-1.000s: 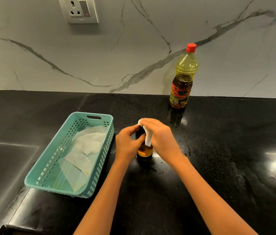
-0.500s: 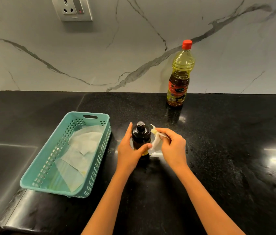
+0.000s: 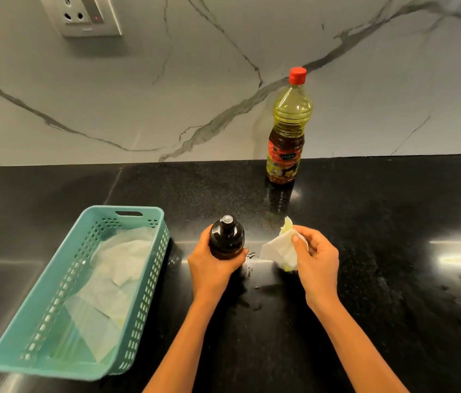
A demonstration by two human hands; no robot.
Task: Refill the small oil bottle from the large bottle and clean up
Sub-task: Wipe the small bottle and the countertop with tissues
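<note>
The small dark oil bottle [image 3: 226, 236] stands capped on the black counter, and my left hand [image 3: 212, 265] is wrapped around its lower body. My right hand [image 3: 315, 259] holds a crumpled white tissue [image 3: 279, 249] with yellow oil stains, a short way to the right of the bottle and apart from it. The large oil bottle [image 3: 289, 129] with a red cap stands upright at the back against the marble wall. A few oil smears shine on the counter [image 3: 249, 265] between my hands.
A teal plastic basket [image 3: 150, 293] holding used white tissues sits at the left, close to my left arm. A wall socket [image 3: 82, 15] is at the top left. A sink edge shows at the far left.
My right hand with the tissue came off the top of the small bottle and moved to the right. My left hand stayed on the bottle. The camera moved closer.
</note>
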